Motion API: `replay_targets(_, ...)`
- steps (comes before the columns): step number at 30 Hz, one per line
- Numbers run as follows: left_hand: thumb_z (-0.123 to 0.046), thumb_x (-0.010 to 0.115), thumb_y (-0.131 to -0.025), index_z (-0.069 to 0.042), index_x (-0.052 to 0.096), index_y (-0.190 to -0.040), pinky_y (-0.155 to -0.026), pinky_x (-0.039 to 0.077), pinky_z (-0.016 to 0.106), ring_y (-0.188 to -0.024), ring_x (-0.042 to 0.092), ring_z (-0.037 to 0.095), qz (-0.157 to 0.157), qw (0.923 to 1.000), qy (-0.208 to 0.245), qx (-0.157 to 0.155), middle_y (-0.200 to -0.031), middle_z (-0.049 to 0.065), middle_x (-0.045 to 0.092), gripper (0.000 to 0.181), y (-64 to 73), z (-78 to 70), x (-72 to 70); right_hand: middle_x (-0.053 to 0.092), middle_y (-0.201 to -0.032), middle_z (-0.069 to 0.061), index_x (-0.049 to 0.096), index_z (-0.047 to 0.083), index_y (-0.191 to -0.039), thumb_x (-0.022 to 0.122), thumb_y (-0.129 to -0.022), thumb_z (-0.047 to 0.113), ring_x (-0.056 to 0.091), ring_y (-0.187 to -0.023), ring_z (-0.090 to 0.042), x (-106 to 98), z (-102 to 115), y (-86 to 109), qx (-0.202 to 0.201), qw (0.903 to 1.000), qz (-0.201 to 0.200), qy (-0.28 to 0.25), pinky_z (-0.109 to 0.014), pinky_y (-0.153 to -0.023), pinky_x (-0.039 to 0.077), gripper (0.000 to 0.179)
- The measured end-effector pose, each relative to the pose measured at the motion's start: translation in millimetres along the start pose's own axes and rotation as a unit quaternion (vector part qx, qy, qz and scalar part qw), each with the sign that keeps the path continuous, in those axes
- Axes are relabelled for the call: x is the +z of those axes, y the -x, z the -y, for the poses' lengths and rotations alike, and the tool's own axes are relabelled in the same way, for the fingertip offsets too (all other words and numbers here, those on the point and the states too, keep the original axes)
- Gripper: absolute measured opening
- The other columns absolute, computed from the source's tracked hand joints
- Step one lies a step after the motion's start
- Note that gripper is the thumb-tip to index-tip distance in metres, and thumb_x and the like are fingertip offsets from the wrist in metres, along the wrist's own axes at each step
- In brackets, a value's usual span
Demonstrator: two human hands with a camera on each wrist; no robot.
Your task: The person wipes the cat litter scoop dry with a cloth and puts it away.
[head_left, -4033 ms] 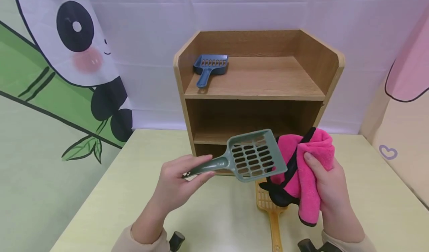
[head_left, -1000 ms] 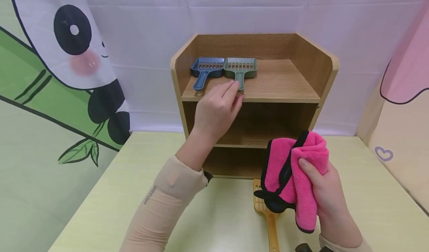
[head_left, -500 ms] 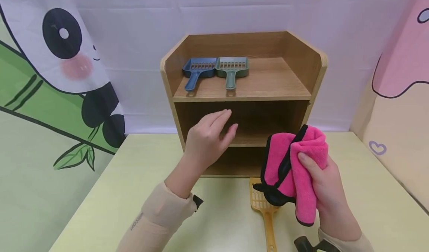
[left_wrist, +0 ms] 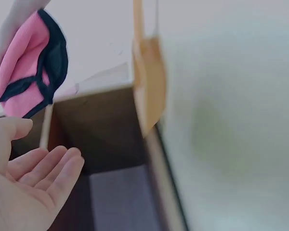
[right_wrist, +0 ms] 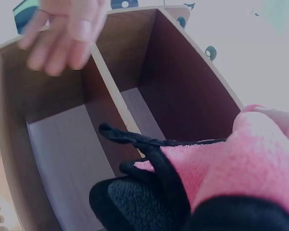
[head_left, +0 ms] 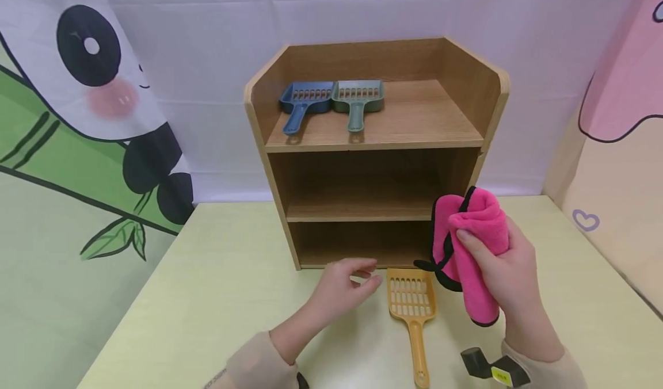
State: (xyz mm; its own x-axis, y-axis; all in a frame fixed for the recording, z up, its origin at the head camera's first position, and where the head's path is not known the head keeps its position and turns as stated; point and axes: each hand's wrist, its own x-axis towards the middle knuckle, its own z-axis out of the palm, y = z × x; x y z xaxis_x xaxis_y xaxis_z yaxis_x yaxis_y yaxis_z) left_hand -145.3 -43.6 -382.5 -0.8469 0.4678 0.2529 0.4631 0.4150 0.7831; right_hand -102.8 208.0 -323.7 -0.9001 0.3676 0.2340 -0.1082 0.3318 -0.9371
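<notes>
My right hand grips a folded pink cloth with black edging, held up over the right side of the table. My left hand holds nothing; its fingers are loosely bent, just left of the yellow litter scoop. That scoop lies on the table with its slotted head toward the shelf and its handle toward me. On the top shelf a blue litter scoop and a green litter scoop lie side by side, handles forward. In the left wrist view the left palm shows with fingers apart from the scoop.
A wooden shelf unit with three levels stands at the back of the pale table. Behind it hangs a white cloth backdrop with a cartoon panda at left. Black wrist-mounted gear sits by the right sleeve.
The green scoop went from my left hand onto the top shelf beside the blue one. My left hand let go and came down beside the yellow scoop. The right hand kept the cloth.
</notes>
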Motion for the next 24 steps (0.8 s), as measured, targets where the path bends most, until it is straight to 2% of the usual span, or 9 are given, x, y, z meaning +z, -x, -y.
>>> replay_targets(3, -0.025, 0.064, -0.089, 0.001, 0.065, -0.114, -0.07, 0.053, 0.018, -0.088, 0.068, 0.017, 0.037, 0.9949, 0.07, -0.063, -0.101, 0.011, 0.071, 0.036, 5.4, 7.1, 11.8, 0.054, -0.109, 0.014, 0.052, 0.017, -0.128, 0.069, -0.086, 0.026, 0.054, -0.097, -0.006, -0.5, -0.7, -2.6, -0.01, 0.9994, -0.008, 0.031, -0.018, -0.065, 0.054, 0.046)
replay_targets(4, -0.024, 0.065, -0.088, 0.002, 0.065, -0.114, -0.07, 0.053, 0.019, -0.087, 0.067, 0.016, 0.047, 0.9909, 0.094, -0.084, -0.099, 0.011, 0.071, 0.037, 7.4, 8.5, 15.7, 0.054, -0.108, 0.015, 0.052, 0.018, -0.128, 0.069, -0.086, 0.027, 0.054, -0.097, -0.005, -1.1, -1.0, -2.8, -0.008, 0.9993, -0.01, 0.037, -0.017, -0.065, 0.054, 0.046)
replay_targets(6, -0.022, 0.065, -0.088, 0.003, 0.066, -0.112, -0.068, 0.055, 0.023, -0.084, 0.068, 0.017, 0.064, 0.9776, 0.15, -0.133, -0.097, 0.012, 0.071, 0.035, 12.0, 9.7, 23.2, 0.054, -0.107, 0.016, 0.052, 0.018, -0.128, 0.069, -0.086, 0.027, 0.053, -0.095, -0.004, -2.2, -1.5, -2.5, -0.004, 0.9989, -0.012, 0.045, -0.017, -0.064, 0.054, 0.046)
replay_targets(10, -0.018, 0.064, -0.089, 0.005, 0.066, -0.108, -0.066, 0.058, 0.032, -0.083, 0.07, 0.022, 0.086, 0.934, 0.256, -0.234, -0.095, 0.015, 0.072, 0.03, 22.3, 7.6, 36.2, 0.055, -0.103, 0.018, 0.053, 0.016, -0.126, 0.071, -0.085, 0.025, 0.054, -0.093, -0.003, -3.6, -1.7, -0.3, -0.004, 0.9984, -0.012, 0.056, -0.018, -0.063, 0.053, 0.045)
replay_targets(15, -0.018, 0.061, -0.09, 0.005, 0.065, -0.105, -0.069, 0.058, 0.035, -0.083, 0.071, 0.023, 0.109, 0.8852, 0.321, -0.319, -0.092, 0.013, 0.072, 0.027, 31.1, 4.5, 47.9, 0.055, -0.102, 0.018, 0.053, 0.015, -0.126, 0.071, -0.085, 0.027, 0.053, -0.092, -0.003, -6.1, -2.3, 2.5, -0.007, 0.9973, -0.009, 0.073, -0.018, -0.062, 0.053, 0.046)
replay_targets(17, -0.018, 0.06, -0.091, 0.007, 0.062, -0.107, -0.073, 0.058, 0.038, -0.087, 0.071, 0.025, 0.118, 0.8656, 0.344, -0.344, -0.094, 0.013, 0.071, 0.03, 33.3, 3.1, 52.0, 0.055, -0.102, 0.016, 0.053, 0.015, -0.125, 0.071, -0.085, 0.026, 0.054, -0.091, -0.003, -7.4, -2.5, 3.8, -0.005, 0.9971, -0.011, 0.076, -0.019, -0.061, 0.054, 0.046)
replay_targets(19, -0.019, 0.059, -0.091, 0.01, 0.057, -0.113, -0.08, 0.056, 0.041, -0.093, 0.069, 0.029, 0.128, 0.8425, 0.374, -0.366, -0.099, 0.014, 0.069, 0.036, 34.8, 1.3, 56.8, 0.055, -0.102, 0.016, 0.053, 0.016, -0.126, 0.071, -0.084, 0.027, 0.054, -0.091, -0.003, -8.8, -3.2, 5.2, -0.002, 0.997, -0.011, 0.077, -0.019, -0.061, 0.054, 0.046)
replay_targets(21, -0.02, 0.056, -0.092, 0.013, 0.05, -0.12, -0.088, 0.053, 0.046, -0.101, 0.065, 0.033, 0.138, 0.8224, 0.404, -0.376, -0.107, 0.018, 0.065, 0.044, 36.3, -0.4, 62.2, 0.055, -0.102, 0.015, 0.054, 0.015, -0.125, 0.071, -0.084, 0.026, 0.053, -0.091, -0.003, -10.3, -4.5, 6.1, 0.001, 0.9969, -0.013, 0.077, -0.019, -0.06, 0.054, 0.046)
replay_targets(24, -0.022, 0.053, -0.094, 0.015, 0.044, -0.124, -0.097, 0.045, 0.052, -0.109, 0.06, 0.035, 0.145, 0.7988, 0.442, -0.382, -0.114, 0.021, 0.059, 0.049, 37.4, -2.9, 72.0, 0.054, -0.102, 0.016, 0.053, 0.017, -0.126, 0.071, -0.084, 0.026, 0.054, -0.09, -0.002, -13.5, -6.3, 7.5, 0.006, 0.9969, -0.011, 0.077, -0.02, -0.059, 0.054, 0.046)
